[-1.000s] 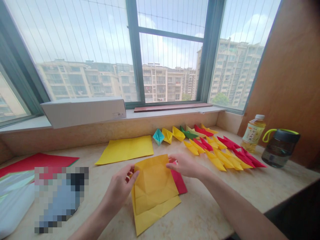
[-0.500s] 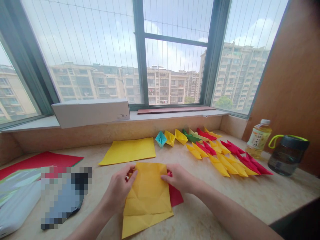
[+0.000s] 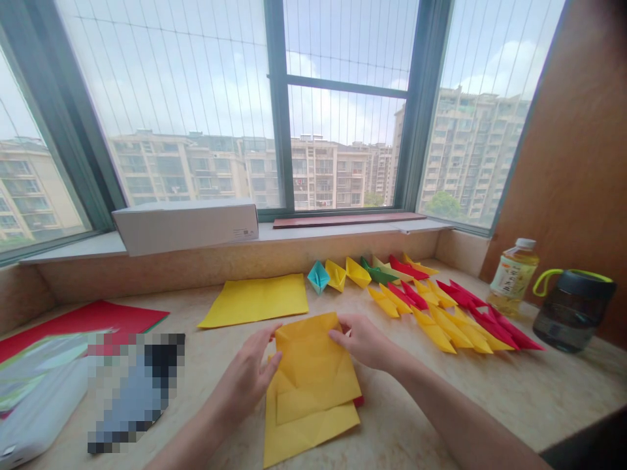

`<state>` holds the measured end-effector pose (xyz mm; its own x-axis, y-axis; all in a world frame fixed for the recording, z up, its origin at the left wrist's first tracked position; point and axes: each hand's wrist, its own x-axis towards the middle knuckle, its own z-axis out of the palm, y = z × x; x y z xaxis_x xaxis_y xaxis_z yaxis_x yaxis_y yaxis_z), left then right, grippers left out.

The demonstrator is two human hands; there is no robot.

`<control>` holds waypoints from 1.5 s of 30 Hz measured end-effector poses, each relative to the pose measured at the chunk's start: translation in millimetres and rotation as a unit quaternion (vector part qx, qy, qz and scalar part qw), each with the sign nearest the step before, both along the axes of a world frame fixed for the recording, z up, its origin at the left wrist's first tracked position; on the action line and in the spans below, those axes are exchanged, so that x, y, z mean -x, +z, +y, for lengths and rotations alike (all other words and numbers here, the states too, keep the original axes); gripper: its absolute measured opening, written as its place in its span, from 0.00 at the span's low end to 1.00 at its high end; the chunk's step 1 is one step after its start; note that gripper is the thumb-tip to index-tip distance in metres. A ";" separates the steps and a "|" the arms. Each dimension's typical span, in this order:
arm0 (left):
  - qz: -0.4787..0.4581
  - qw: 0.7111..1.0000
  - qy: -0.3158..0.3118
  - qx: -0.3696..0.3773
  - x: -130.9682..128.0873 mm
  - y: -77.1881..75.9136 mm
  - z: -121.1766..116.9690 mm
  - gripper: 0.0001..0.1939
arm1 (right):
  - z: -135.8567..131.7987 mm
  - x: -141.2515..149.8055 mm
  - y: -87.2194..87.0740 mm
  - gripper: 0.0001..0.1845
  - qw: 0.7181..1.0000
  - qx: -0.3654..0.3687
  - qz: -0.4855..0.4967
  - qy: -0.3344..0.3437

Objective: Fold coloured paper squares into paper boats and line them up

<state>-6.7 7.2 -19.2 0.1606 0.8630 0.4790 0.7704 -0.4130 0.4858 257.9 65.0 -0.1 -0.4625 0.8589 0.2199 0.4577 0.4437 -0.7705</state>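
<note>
A creased sheet of yellow paper (image 3: 316,372) is in front of me, tilted slightly. It looks doubled, with one layer lying over a longer one that shows along the bottom. At its upper right corner my right hand (image 3: 365,343) pinches it, thumb on top and fingers behind. My left hand (image 3: 252,369) is at the upper left edge, thumb in front and fingers partly hidden behind the paper. A small bit of red paper (image 3: 359,401) peeks out from under the right side.
Several folded paper boats (image 3: 448,326) stand at the right. Flat yellow paper (image 3: 257,300) lies behind my hands. To the left are red sheets (image 3: 122,318), a white plastic-wrapped item (image 3: 46,408) and a blurred-out object (image 3: 137,391). A drink bottle (image 3: 513,277) and a dark cup (image 3: 573,310) are far right.
The yellow paper has moved to the right and turned slightly, its upper layer now offset from the lower one. Less of the red paper shows. The view has shifted a little.
</note>
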 end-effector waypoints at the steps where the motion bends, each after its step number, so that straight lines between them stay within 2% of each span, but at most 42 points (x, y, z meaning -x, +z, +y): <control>1: 0.012 1.000 -0.015 0.003 -1.2 0.3 -1.2 0.21 | 0.6 -1.0 0.7 0.08 1.000 -0.003 -0.005 -0.008; 5: 0.032 0.998 -0.045 0.029 -7.4 2.4 -5.7 0.18 | 4.9 -5.7 2.3 0.09 0.999 -0.020 -0.020 -0.034; 13: 0.043 0.998 -0.043 0.033 -10.1 5.0 -9.6 0.15 | 9.3 -9.3 1.1 0.10 0.996 -0.056 -0.047 -0.059; 20: 0.058 0.995 -0.064 0.047 -10.9 5.8 -10.9 0.16 | 9.7 -9.9 2.0 0.11 0.996 -0.064 -0.030 -0.061; 28: 0.065 0.992 -0.076 0.072 -15.8 12.2 -13.1 0.14 | 14.7 -12.5 4.7 0.14 0.988 -0.088 0.025 -0.127; 37: 0.161 0.973 -0.121 0.110 -15.8 9.5 -11.7 0.18 | 15.5 -13.5 2.3 0.15 0.986 -0.095 0.019 -0.136; 45: 0.177 0.969 -0.131 0.110 -12.5 9.8 -8.6 0.18 | 13.5 -13.5 3.7 0.13 0.987 -0.082 0.020 -0.134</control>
<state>5.7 -1.4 -9.3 0.5083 0.8455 0.1634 0.7879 -0.5332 0.3081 271.4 78.5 3.6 -0.2107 0.9005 0.3805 0.5461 0.4312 -0.7182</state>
